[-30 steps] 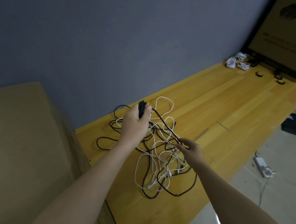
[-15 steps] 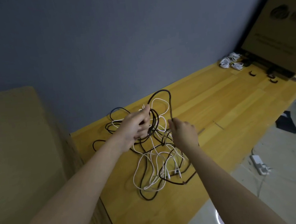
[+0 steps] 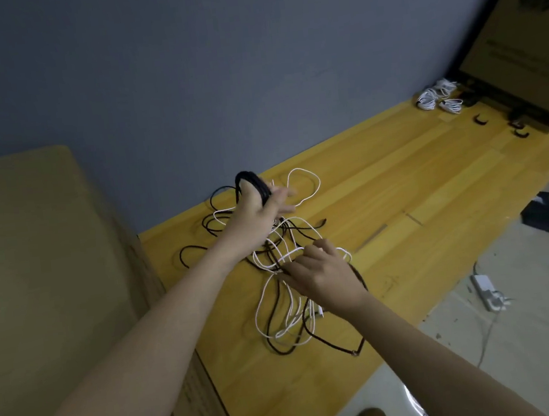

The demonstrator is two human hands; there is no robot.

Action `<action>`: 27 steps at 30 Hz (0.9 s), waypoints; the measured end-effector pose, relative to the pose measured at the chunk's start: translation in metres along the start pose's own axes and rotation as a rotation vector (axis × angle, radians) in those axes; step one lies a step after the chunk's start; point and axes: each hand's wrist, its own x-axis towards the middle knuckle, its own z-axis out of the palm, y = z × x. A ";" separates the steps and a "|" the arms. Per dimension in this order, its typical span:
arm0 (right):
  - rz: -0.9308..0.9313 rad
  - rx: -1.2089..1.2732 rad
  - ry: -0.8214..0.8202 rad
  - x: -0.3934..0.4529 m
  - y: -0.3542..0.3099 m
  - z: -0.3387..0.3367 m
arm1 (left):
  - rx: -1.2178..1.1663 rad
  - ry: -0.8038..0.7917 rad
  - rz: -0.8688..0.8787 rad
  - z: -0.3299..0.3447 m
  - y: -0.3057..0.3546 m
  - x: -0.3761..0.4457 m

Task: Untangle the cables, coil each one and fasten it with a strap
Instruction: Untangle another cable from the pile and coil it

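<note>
Seen from a head camera, looking down at a yellow wooden bench point(image 3: 415, 172) against a grey wall.

Near the bench's left end, a loose tangle of cables point(image 3: 285, 294): thin black and white strands crossing over and under one another. Left hand point(image 3: 256, 215) raised above the far side of the tangle, a partly wound black coil point(image 3: 253, 185) looped over the thumb side; fingers blurred, apparently spread, so firmness of hold cannot be told. Right hand point(image 3: 321, 275) low on the tangle's near side, fingertips pinching a black strand where it meets white loops.

Likely light, limp and springy; strands slide easily but snag at crossings, so best taken near a free end or at a crossing, then fed through rather than yanked. Plugs probably the only stiff parts.

No single direction to the tangle; overall spread runs from the wall side toward the bench's front edge. Black coil stands roughly upright. One black end point(image 3: 354, 353) lies at the front edge.

Far along the bench to the right, white bundles already coiled point(image 3: 436, 100), small black straps point(image 3: 481, 121) just beside them, and a leaning cardboard box point(image 3: 520, 46).
</note>
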 end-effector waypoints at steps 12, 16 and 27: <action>0.653 0.321 0.017 0.002 0.022 -0.017 | 0.634 -0.445 -0.111 0.010 0.000 -0.013; 0.874 0.685 -0.036 0.002 0.019 -0.026 | 0.597 -0.362 -0.058 0.007 0.001 -0.011; 1.391 1.126 -0.057 0.029 0.020 -0.031 | 0.730 -0.172 0.046 0.009 -0.001 -0.012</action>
